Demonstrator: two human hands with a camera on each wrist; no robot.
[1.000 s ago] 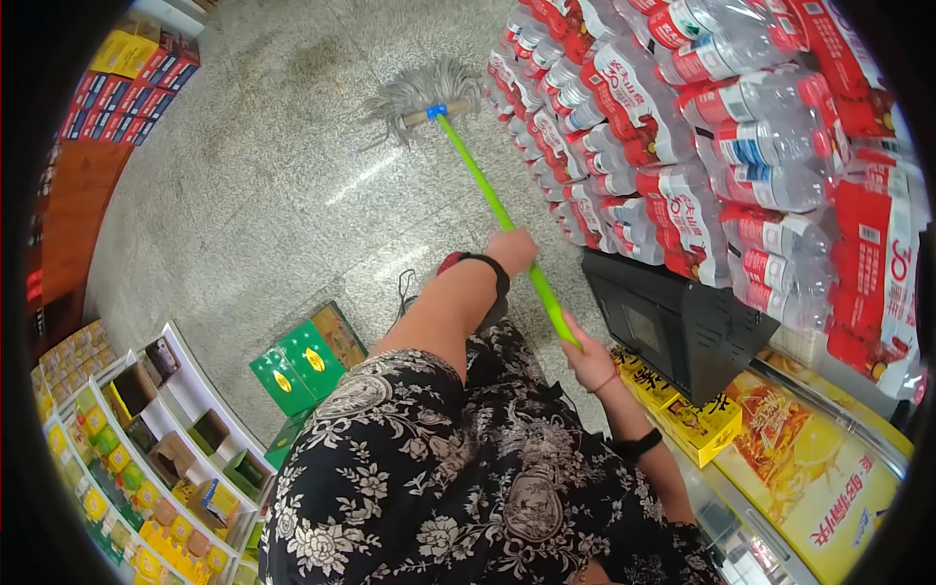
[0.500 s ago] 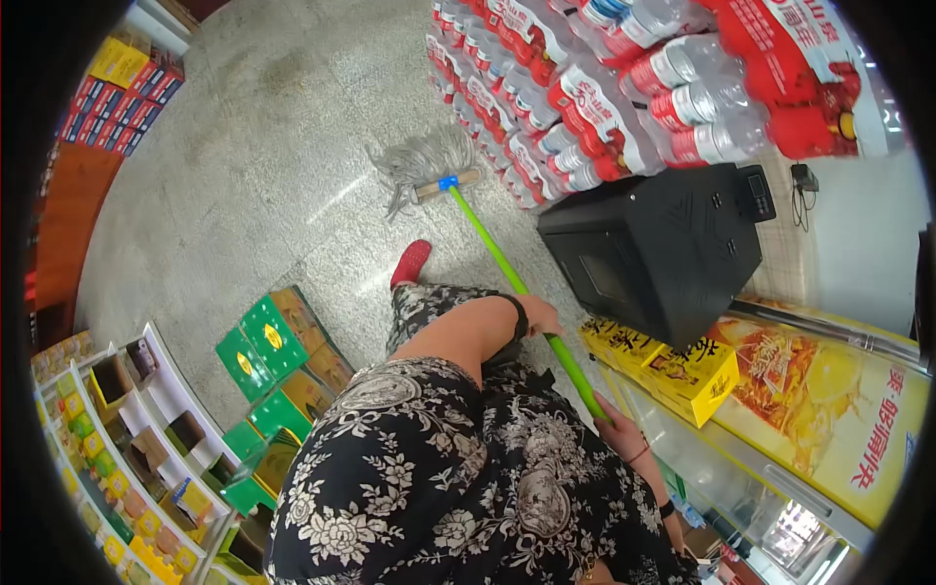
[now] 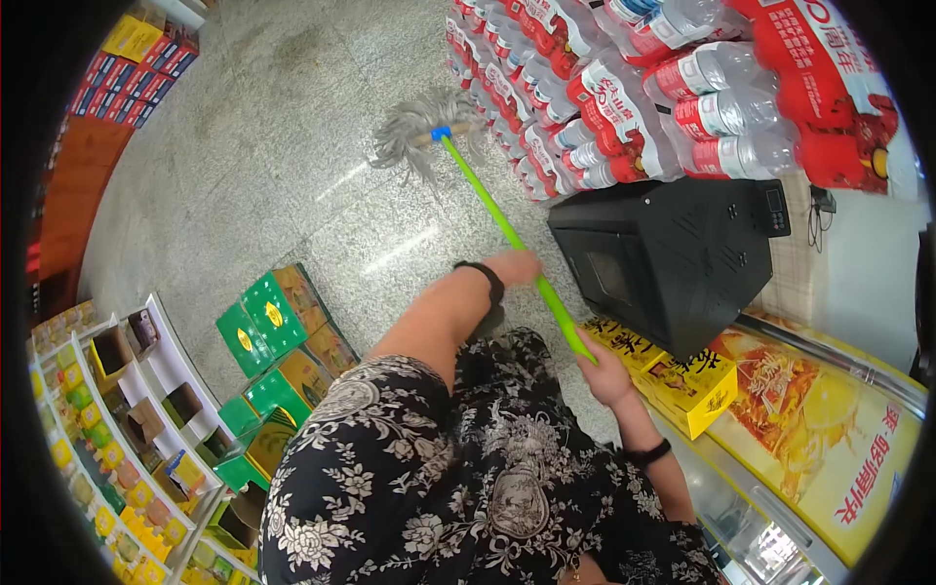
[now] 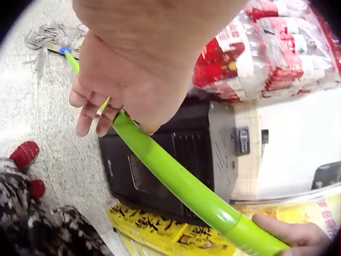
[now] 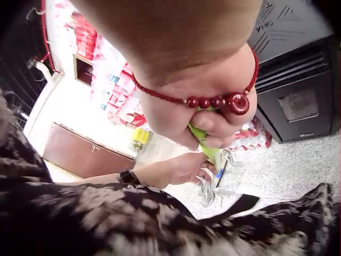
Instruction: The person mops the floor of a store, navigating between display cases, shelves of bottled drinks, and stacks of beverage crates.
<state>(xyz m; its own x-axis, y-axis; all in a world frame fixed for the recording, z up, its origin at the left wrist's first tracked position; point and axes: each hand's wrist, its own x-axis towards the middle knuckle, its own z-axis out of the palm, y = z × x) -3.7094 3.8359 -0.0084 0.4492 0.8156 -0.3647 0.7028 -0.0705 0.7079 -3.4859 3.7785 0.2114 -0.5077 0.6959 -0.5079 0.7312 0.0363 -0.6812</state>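
Note:
A mop lies with its grey string head (image 3: 400, 136) spread on the speckled floor, joined by a blue clamp to a bright green handle (image 3: 492, 210). My left hand (image 3: 515, 267) holds the handle partway down; in the left wrist view its fingers (image 4: 88, 117) curl loosely round the pole. Higher up, my right hand (image 3: 606, 373) grips the handle near its top end. The right wrist view shows those fingers (image 5: 213, 125) wrapped round the green pole below a red beaded bracelet (image 5: 213, 101).
Stacked packs of red-labelled bottles (image 3: 595, 117) border the mop's right side. A black box-shaped appliance (image 3: 673, 258) stands nearer, beside a yellow carton (image 3: 687, 390) and yellow-printed freezer (image 3: 809, 429). Green boxes (image 3: 278, 322) and a stocked shelf (image 3: 117, 419) stand left.
Half a second ago the mop head came closer to the body; now it is pushed farther out again. Both hands have moved forward with the handle, and the red shoe has left the head view.

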